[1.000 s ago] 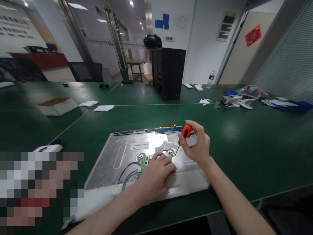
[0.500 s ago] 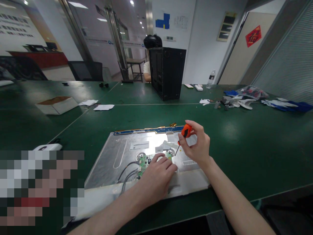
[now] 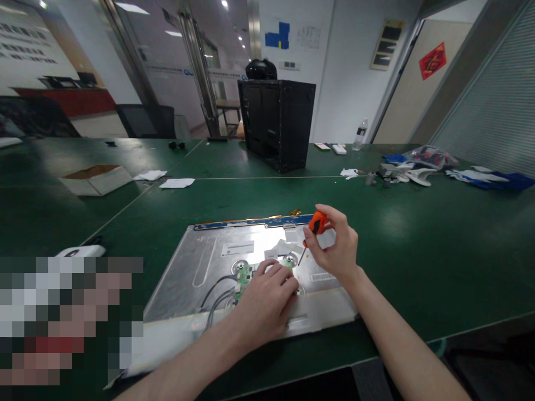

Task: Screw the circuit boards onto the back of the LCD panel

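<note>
Head view: the green circuit board (image 3: pixel 242 274) lies on the metal panel (image 3: pixel 188 287), near the middle of the counter's near side. Dark cables (image 3: pixel 218 283) run from the board's left edge toward the near side. The left hand (image 3: pixel 270 292) covers the right part of the board, fingers bent over it; whether they grasp it cannot be told. The right hand (image 3: pixel 336 245) holds the orange-and-black screwdriver (image 3: pixel 317 223) by its handle, fingers closed around it. The shaft slants down to the left, its tip beside the board's far right corner; contact cannot be confirmed. A white label (image 3: pixel 237 248) is on the panel beyond the board, and a blue strip (image 3: pixel 251 223) lines the panel's far edge. The counter (image 3: pixel 418 250) is green. Far left stands an open box (image 3: pixel 97 185), with white paper (image 3: pixel 177 183) to its right. A black case (image 3: pixel 288 122) stands upright at far center. Far right are a bottle (image 3: pixel 360 136) and a clear bag (image 3: pixel 432 157).
</note>
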`<action>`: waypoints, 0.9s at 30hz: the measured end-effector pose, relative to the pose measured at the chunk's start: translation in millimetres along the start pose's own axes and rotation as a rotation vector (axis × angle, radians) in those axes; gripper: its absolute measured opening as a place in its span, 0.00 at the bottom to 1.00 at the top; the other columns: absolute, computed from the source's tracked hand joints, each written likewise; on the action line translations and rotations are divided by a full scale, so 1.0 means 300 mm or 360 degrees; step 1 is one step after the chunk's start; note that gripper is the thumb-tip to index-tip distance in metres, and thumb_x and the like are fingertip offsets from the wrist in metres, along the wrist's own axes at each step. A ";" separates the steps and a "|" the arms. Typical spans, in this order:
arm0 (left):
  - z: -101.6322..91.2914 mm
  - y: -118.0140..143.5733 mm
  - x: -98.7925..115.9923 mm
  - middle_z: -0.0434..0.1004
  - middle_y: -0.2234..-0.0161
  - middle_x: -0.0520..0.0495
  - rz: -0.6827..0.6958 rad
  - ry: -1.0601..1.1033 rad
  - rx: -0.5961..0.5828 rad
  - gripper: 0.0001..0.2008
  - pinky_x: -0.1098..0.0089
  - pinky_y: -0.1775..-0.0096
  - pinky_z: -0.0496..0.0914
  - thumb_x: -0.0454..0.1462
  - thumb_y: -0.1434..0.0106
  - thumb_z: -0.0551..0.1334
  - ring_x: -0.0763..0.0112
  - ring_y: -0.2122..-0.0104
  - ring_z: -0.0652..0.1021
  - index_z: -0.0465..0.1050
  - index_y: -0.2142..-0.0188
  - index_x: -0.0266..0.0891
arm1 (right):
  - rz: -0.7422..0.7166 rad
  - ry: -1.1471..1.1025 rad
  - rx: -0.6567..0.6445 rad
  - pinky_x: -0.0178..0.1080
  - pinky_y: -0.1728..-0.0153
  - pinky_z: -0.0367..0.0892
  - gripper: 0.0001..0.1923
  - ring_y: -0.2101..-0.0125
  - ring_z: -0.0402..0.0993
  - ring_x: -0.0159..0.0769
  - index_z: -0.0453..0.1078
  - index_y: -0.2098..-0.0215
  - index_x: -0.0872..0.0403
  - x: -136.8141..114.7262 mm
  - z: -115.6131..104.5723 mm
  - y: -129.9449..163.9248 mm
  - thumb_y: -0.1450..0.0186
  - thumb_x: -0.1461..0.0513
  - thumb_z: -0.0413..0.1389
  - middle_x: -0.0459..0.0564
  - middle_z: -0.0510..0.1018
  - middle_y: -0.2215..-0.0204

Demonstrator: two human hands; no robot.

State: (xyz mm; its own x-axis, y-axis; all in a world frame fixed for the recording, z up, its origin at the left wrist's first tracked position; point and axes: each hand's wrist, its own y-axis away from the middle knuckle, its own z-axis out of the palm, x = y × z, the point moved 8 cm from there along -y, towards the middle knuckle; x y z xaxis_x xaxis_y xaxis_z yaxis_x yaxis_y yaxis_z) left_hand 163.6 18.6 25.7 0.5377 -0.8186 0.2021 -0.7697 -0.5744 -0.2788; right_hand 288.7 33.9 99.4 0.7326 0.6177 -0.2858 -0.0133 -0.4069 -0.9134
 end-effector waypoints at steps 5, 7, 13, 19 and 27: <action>0.002 0.000 -0.003 0.76 0.64 0.46 -0.0009 -0.0016 0.0014 0.06 0.56 0.46 0.61 0.29 0.38 0.57 0.61 0.60 0.74 0.70 0.68 0.40 | -0.0016 0.0006 0.0013 0.35 0.74 0.73 0.22 0.76 0.73 0.31 0.61 0.44 0.49 -0.008 -0.003 -0.003 0.36 0.60 0.57 0.46 0.77 0.67; 0.001 0.000 -0.002 0.76 0.64 0.46 -0.0011 -0.0027 0.0025 0.07 0.56 0.46 0.62 0.29 0.37 0.57 0.62 0.60 0.74 0.70 0.68 0.40 | -0.0031 -0.0009 0.0021 0.35 0.74 0.73 0.22 0.76 0.73 0.30 0.61 0.44 0.50 -0.016 -0.006 -0.006 0.36 0.60 0.57 0.46 0.77 0.68; 0.001 -0.003 -0.001 0.76 0.65 0.46 -0.0005 -0.0063 0.0028 0.08 0.56 0.46 0.62 0.29 0.36 0.56 0.62 0.61 0.74 0.72 0.68 0.39 | -0.0058 -0.0039 0.0007 0.34 0.74 0.73 0.22 0.76 0.73 0.30 0.61 0.44 0.50 -0.038 -0.010 -0.010 0.36 0.61 0.57 0.45 0.77 0.69; -0.003 -0.004 -0.005 0.76 0.65 0.46 -0.0002 -0.0056 0.0045 0.07 0.56 0.45 0.62 0.30 0.36 0.58 0.62 0.61 0.74 0.72 0.68 0.39 | -0.0067 -0.0045 0.0018 0.34 0.75 0.73 0.23 0.76 0.73 0.30 0.61 0.44 0.50 -0.038 -0.014 -0.011 0.36 0.61 0.58 0.45 0.77 0.69; -0.006 -0.004 -0.002 0.77 0.65 0.47 0.0027 -0.0077 0.0110 0.07 0.57 0.46 0.62 0.30 0.35 0.59 0.62 0.60 0.75 0.74 0.67 0.39 | 0.0022 -0.0108 0.0036 0.33 0.75 0.72 0.23 0.76 0.72 0.29 0.61 0.43 0.50 -0.030 -0.027 -0.014 0.36 0.60 0.56 0.46 0.76 0.65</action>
State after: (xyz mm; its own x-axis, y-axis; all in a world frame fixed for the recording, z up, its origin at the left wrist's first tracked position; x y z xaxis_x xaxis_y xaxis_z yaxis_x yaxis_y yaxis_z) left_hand 163.6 19.7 27.6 0.5423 -0.8264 0.1516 -0.7539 -0.5582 -0.3465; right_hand 287.7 24.8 108.2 0.6845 0.6567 -0.3165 -0.0387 -0.4008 -0.9153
